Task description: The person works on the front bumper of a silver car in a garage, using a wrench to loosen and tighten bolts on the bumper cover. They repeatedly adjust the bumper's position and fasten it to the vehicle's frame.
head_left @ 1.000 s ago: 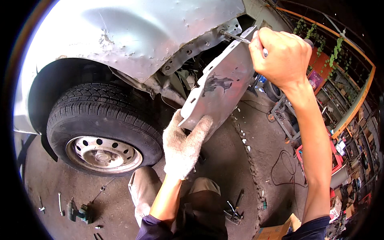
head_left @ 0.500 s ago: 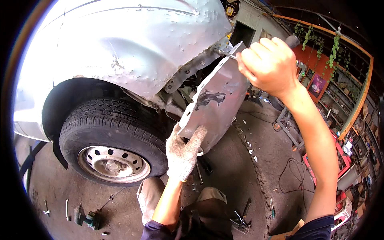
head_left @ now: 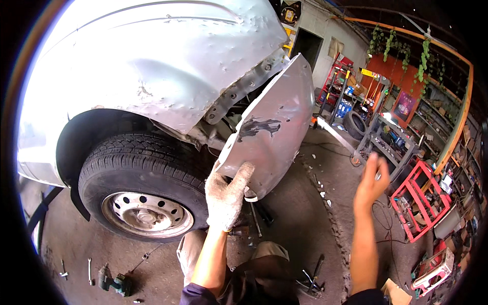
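Observation:
A white knit glove covers my left hand point(head_left: 226, 198), which grips the lower edge of a loose silver bumper piece point(head_left: 284, 132) with a black scuff. The piece stands tilted beside the dented silver fender point(head_left: 168, 76), with a gap along the metal flange point(head_left: 231, 96). My bare right hand point(head_left: 372, 180), partly smeared by motion, is away from the panel on the right with its fingers curled. A pale blurred shaft point(head_left: 335, 136) lines up with that hand and looks like the screwdriver's; its handle cannot be made out.
The front wheel point(head_left: 147, 188) stands left of my knees. A cordless power tool point(head_left: 114, 279) and a wrench point(head_left: 90, 271) lie on the floor, with more hand tools point(head_left: 311, 277) right of my legs. A red metal frame point(head_left: 422, 201) and cluttered shelves line the right side.
My right hand has left the joint between fender and bumper piece and swung down to the right. My left hand keeps its grip, and the panel has shifted slightly left in view.

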### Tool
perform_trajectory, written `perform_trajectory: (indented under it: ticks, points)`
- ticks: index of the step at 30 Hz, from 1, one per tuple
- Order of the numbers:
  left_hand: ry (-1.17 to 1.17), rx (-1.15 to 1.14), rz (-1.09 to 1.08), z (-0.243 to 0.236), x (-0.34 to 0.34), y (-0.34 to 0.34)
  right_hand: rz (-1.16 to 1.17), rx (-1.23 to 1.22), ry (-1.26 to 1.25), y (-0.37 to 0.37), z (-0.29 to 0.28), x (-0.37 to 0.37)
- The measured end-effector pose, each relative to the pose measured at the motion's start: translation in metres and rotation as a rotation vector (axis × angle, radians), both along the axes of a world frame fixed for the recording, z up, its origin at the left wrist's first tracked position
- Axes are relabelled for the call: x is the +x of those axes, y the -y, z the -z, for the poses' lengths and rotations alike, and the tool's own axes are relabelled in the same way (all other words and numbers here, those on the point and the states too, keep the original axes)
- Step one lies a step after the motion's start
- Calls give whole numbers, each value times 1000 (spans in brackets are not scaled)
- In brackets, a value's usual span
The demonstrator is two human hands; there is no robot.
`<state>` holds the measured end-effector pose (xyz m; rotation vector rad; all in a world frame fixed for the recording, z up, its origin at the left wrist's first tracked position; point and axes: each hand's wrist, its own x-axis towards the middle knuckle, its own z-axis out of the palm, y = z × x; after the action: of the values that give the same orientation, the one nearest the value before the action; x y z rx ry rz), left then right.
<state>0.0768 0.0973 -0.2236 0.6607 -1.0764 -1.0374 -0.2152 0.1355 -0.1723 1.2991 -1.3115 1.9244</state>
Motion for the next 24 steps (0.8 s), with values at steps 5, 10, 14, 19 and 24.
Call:
perform_trajectory:
  ticks: [5, 10, 14, 19, 24]
  points:
    - [-22, 31, 49, -6, -4, 0, -20, 385, 594, -24, 212, -76]
    - [-2, 5, 25, -1, -8, -2, 319, 863, 639, -99, 403, -99]
    - [36, 16, -25, 4, -5, -1, 443, 1143, 709, -149, 492, -89]
    - [44, -17, -38, 2, -13, 3, 561, 1119, 700, -183, 552, -96]
    - [18, -14, -33, 6, -11, 3, 589, 1288, 726, -182, 561, -78]
